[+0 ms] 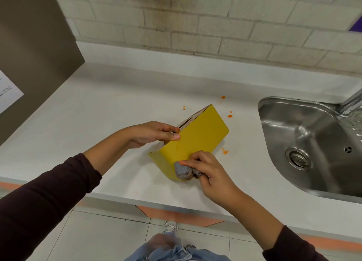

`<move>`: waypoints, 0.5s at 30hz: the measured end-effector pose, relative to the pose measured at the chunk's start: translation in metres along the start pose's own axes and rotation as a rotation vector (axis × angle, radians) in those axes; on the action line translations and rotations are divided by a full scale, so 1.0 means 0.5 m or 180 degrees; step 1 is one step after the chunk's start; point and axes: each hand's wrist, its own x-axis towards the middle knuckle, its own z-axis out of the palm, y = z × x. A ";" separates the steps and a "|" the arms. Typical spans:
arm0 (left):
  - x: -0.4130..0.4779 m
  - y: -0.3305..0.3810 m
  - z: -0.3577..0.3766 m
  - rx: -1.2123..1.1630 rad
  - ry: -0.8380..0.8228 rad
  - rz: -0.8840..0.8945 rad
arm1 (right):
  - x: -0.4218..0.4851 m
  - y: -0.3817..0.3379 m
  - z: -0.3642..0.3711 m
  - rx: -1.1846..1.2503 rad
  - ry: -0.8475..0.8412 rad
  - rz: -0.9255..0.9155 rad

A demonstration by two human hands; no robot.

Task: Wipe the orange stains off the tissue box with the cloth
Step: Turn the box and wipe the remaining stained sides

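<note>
A yellow tissue box (197,137) is tilted up on its edge on the white counter (94,123), its broad yellow face turned toward me. My left hand (152,133) grips the box's upper left edge near the slot. My right hand (207,172) presses a bunched grey cloth (182,171) against the box's lower near corner. No orange marks show on the visible yellow face.
Orange splatters dot the counter around the box: a drop (223,97) behind it, spots (229,115) to its right and a smear (225,151) near my right hand. A steel sink (313,143) lies at right. A brown panel (35,45) stands at left, a brick wall behind.
</note>
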 end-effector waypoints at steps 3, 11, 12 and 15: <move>0.003 0.001 -0.001 0.0073 -0.0052 -0.0026 | -0.028 0.007 -0.025 0.0089 -0.0344 0.0131; 0.011 -0.005 0.000 0.0154 -0.0029 -0.0053 | -0.005 -0.018 -0.100 0.2268 0.1103 0.1713; 0.010 -0.004 0.000 0.0154 -0.0040 -0.0071 | 0.009 -0.023 -0.098 0.2616 0.1272 0.1766; 0.008 0.003 0.000 0.0149 -0.0091 -0.0079 | 0.042 -0.034 -0.083 0.3593 0.1643 0.1964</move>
